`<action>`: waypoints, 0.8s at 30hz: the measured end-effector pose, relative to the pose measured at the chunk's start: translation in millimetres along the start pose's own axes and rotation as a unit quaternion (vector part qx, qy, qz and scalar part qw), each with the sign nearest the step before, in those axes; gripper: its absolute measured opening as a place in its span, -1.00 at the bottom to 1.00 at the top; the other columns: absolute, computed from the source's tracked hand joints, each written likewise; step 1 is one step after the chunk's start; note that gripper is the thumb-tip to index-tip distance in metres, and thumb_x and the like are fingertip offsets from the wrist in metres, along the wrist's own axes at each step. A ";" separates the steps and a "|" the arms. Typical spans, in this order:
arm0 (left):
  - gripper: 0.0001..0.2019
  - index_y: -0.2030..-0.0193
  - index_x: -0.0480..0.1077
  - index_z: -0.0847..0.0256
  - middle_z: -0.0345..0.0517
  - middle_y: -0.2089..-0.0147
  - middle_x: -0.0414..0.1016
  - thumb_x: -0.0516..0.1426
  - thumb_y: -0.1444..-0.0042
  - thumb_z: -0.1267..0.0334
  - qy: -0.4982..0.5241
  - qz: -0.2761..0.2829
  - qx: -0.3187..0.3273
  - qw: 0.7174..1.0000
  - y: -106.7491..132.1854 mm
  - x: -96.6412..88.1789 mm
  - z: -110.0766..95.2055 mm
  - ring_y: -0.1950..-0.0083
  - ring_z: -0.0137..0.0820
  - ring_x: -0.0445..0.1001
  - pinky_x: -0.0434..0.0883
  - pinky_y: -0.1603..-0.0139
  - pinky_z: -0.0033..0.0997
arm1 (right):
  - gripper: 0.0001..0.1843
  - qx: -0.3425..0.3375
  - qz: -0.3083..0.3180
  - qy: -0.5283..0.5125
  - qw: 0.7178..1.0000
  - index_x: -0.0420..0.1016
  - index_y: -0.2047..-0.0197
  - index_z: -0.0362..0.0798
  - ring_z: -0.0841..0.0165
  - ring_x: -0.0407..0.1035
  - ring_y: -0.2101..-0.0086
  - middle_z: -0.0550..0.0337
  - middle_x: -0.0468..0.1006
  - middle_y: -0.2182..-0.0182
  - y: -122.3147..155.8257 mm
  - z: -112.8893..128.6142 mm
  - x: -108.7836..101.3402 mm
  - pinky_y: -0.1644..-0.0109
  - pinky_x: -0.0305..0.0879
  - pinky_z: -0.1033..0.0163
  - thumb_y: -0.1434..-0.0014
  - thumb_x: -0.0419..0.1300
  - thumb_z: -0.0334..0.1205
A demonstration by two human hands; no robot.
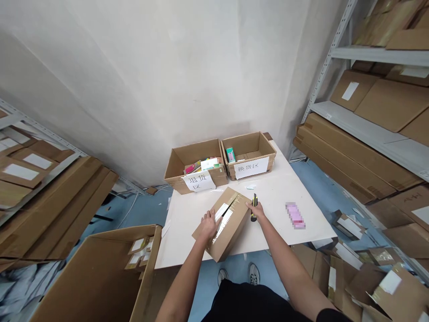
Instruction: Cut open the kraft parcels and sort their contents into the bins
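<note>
A closed cardboard box (pixel 238 220) sits at an angle on the table in front of me, its near corner jutting past the front edge. A dark slit runs along its top seam, between a cut white label and strips of clear tape. My left hand (pixel 207 225) lies on the top left of the box, fingers stretched out and thumb near the slit. At the box's right side, my right hand (pixel 256 210) is closed around a yellow and black utility knife (pixel 254 213). Whether its blade is out is too small to tell.
Behind stand two open labelled cartons, the left carton (pixel 172 164) with assorted small goods, the right carton (pixel 259 143) with a green box (pixel 230 155). A pixelated pink item (pixel 295 215) lies on the table (pixel 311 223). A large open carton (pixel 97 268) stands left; shelves (pixel 378 127) and discarded boxes right.
</note>
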State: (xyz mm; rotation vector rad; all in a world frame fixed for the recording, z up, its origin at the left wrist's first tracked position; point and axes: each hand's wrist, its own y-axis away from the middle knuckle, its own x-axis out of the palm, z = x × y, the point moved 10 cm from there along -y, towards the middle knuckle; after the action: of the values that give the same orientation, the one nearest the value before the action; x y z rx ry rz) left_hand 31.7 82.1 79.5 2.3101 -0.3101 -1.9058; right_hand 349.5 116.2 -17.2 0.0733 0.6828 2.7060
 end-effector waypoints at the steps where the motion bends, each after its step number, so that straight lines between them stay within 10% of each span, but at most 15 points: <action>1: -0.22 -0.52 0.06 0.28 0.32 -0.43 0.27 -0.20 -0.38 -0.26 0.007 0.006 0.003 1.000 -1.2 -1.5 -0.5 -0.40 0.07 0.28 0.17 -0.38 -0.04 | -0.44 0.000 0.004 -0.020 1.000 0.25 0.30 0.08 0.37 0.36 0.60 0.38 0.44 0.59 0.3 -0.6 1.5 0.52 0.29 0.29 0.11 0.54 0.03; 19: -0.24 -0.48 0.18 0.17 0.17 -0.38 0.42 -0.26 -0.38 -0.29 0.163 0.039 0.042 0.985 -5.1 -20.1 4.1 -0.34 -0.06 0.42 0.26 -0.33 -0.21 | -0.46 -0.012 0.065 -0.079 0.995 0.28 0.33 0.04 0.39 0.36 0.62 0.35 0.48 0.60 1.2 11.7 13.7 0.56 0.30 0.31 0.13 0.56 0.00; 24: -0.12 -0.57 0.01 0.31 0.38 -0.56 0.07 -0.16 -0.32 -0.32 0.039 0.035 0.001 0.999 2.6 0.9 0.0 -0.50 0.17 0.16 0.10 -0.44 0.06 | -0.45 -0.015 0.016 -0.061 0.998 0.29 0.36 0.04 0.36 0.37 0.62 0.33 0.45 0.64 11.2 7.1 9.3 0.56 0.30 0.30 0.10 0.55 0.11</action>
State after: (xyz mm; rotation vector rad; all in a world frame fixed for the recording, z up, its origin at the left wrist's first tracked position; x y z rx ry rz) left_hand 31.6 79.4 79.2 2.3352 -0.3794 -1.7794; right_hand 338.1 113.4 -6.0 0.2414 0.6084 2.7150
